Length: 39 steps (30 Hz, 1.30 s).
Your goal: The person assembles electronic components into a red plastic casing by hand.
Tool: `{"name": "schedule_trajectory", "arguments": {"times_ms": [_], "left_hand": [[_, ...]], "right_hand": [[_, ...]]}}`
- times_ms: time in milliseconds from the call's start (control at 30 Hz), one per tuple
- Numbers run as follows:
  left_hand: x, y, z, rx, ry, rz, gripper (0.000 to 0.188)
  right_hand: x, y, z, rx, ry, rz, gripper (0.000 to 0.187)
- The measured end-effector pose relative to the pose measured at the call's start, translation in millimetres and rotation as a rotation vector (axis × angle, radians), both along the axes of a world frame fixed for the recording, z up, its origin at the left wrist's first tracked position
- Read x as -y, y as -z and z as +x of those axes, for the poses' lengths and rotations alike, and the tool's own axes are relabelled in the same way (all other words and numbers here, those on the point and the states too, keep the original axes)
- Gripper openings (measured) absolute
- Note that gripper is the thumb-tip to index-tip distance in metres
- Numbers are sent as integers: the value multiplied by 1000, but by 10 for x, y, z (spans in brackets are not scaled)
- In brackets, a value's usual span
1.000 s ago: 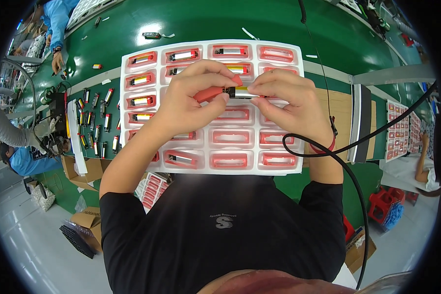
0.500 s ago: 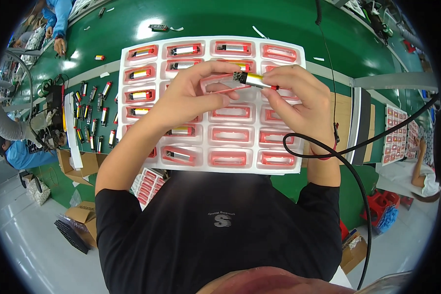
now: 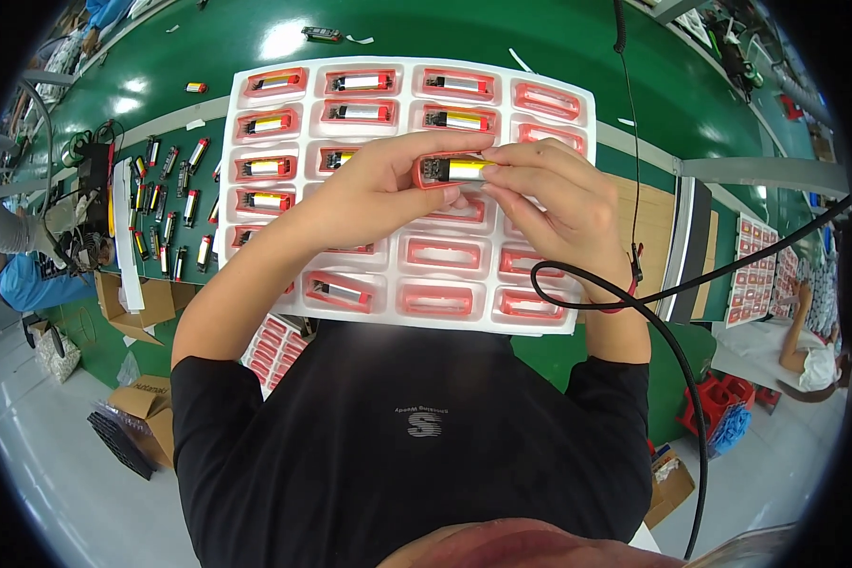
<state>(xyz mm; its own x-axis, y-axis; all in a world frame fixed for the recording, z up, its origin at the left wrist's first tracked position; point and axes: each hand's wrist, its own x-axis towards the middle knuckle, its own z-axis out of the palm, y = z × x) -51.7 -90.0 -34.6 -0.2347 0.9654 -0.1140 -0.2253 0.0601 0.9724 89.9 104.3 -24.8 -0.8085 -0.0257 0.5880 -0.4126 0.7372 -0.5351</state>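
Over the white compartment tray (image 3: 404,90), my left hand (image 3: 369,194) grips a translucent pink-red plastic casing (image 3: 451,154) between thumb and fingers. A silver-and-yellow battery cell (image 3: 466,171) with a small dark circuit board at its left end lies within the casing's opening. My right hand (image 3: 563,194) pinches the cell's right end, fingertips against the casing. Several tray compartments hold casings with cells in them, such as the filled casing (image 3: 360,114) at the back. Others hold casings with no cell, like the bare casing (image 3: 443,254) near the middle.
Loose battery cells (image 3: 191,206) are scattered on the green table at the left. A black cable (image 3: 677,346) loops past my right wrist. Cardboard boxes (image 3: 147,402) stand on the floor at lower left. Co-workers sit at both sides; another tray (image 3: 753,270) lies far right.
The battery cell, which was tilted at the casing's right end, has moved left and down into the casing. My hands have come closer together. The view has shifted slightly.
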Motion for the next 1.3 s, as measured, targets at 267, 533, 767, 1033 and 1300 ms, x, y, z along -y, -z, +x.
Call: {"name": "schedule_trajectory", "arguments": {"times_ms": [267, 533, 767, 1033, 1300], "left_hand": [[25, -4, 23, -155, -26, -66, 50], [27, -53, 12, -73, -54, -1, 42], [94, -95, -30, -518, -164, -21, 36], [17, 43, 20, -1037, -288, 101, 38], [15, 162, -96, -1242, -167, 61, 21]], "right_hand": [[5, 21, -24, -10, -25, 131, 25], [8, 152, -19, 103, -30, -147, 28], [-26, 23, 39, 319, 65, -274, 40], [107, 216, -66, 38, 178, 198, 37], [-148, 123, -143, 343, -54, 95, 25]]}}
